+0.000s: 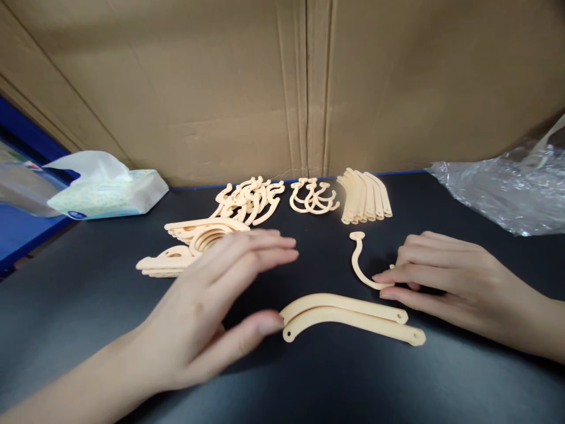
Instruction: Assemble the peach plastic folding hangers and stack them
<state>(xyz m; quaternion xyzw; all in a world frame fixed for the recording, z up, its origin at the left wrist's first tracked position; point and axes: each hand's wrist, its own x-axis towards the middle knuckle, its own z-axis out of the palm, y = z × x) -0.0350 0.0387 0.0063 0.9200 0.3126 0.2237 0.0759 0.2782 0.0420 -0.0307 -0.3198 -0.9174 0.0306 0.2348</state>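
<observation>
My right hand point(436, 274) pinches a beige plastic hook point(359, 265) by its lower end, its flat round tip pointing up and away. Fingers apart, my left hand point(216, 300) hovers over the black table, its thumb beside the left end of two long curved beige arms point(348, 315). These arms lie side by side in front of me, with small holes at their ends. Behind my left hand are stacked folded beige pieces that look like folding hangers point(165, 260), partly hidden by it.
Along the back lie a heap of small curved pieces point(251, 200), several hooks point(313, 197) and a row of long arms point(364, 197). A tissue pack point(110, 191) sits at left, clear plastic wrap point(498, 188) at right. Cardboard point(220, 88) stands behind the table point(66, 306).
</observation>
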